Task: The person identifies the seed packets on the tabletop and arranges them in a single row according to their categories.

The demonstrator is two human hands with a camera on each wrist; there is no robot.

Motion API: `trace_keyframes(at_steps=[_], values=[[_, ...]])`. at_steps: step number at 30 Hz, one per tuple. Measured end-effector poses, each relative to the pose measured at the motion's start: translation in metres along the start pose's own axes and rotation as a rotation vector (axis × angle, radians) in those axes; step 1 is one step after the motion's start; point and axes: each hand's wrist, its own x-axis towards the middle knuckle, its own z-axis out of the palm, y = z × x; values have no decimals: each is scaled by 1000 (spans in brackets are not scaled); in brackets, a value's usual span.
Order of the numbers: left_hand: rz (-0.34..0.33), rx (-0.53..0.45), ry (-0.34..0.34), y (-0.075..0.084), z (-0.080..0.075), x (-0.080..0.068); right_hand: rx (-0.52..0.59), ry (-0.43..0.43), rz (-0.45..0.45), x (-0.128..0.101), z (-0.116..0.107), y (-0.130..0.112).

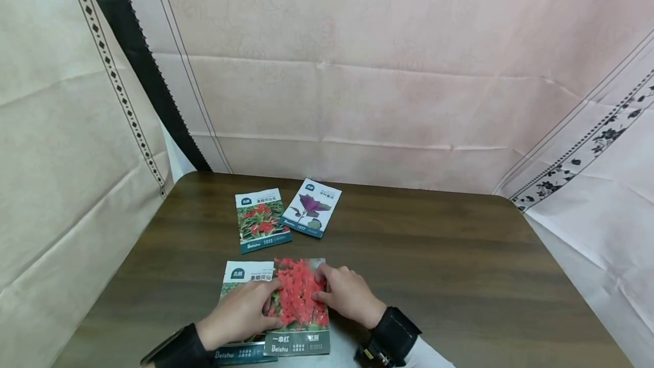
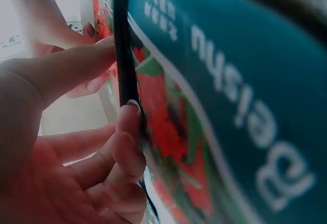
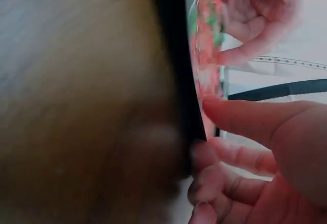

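Observation:
A seed packet with red flowers lies near the table's front edge, overlapping a second packet with a teal band on its left. My left hand pinches the red packet's left edge, thumb on top and fingers curled beneath, as the left wrist view shows. My right hand pinches its right edge the same way. In the left wrist view the teal-banded packet fills the frame, printed "Beishu". The right wrist view shows the red packet edge-on.
Two more seed packets lie farther back on the dark wooden table: one with red flowers and green leaves, one with a purple plant. Pale patterned cloth hangs around the table on three sides.

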Motion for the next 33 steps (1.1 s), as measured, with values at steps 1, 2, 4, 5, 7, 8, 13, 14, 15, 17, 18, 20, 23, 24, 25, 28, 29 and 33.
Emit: trace_keyframes(at_steps=[1,2,4,5,7,8,13,14,15,17,18,20,23,24,25,28,29,33], values=[[3,24,2,0,0,0,-8,-6,-1,1,1,1],[4,44,4,0,0,1,-14,-9,-1,2,2,2],[2,58,3,1,0,2,-11,-10,-2,3,1,3],[4,57,-1,1,-1,3,-7,-6,-8,4,0,3],[5,43,-9,2,-4,6,22,3,-22,6,-3,4],[1,25,-5,2,-7,8,43,17,-34,8,-5,5],[-10,-84,99,-1,-29,35,300,163,6,30,-28,14],[-11,-114,133,-3,-35,43,386,196,35,38,-34,16],[-12,-141,164,-6,-41,53,482,224,73,45,-40,17],[-19,-188,220,-13,-51,75,648,278,156,61,-50,20],[-33,-211,239,-16,-55,85,718,301,192,69,-53,22],[-80,-272,263,-24,-61,109,808,341,253,84,-58,25],[-161,-360,262,-33,-63,139,844,384,344,102,-58,31],[-181,-375,261,-36,-62,148,856,390,374,107,-57,33],[-206,-396,259,-38,-61,156,873,395,397,111,-55,35],[-262,-419,258,-45,-55,173,933,409,441,121,-50,39],[-274,-431,263,-47,-52,177,949,418,447,122,-49,39],[-299,-513,285,-50,-45,190,984,467,454,127,-46,41]])
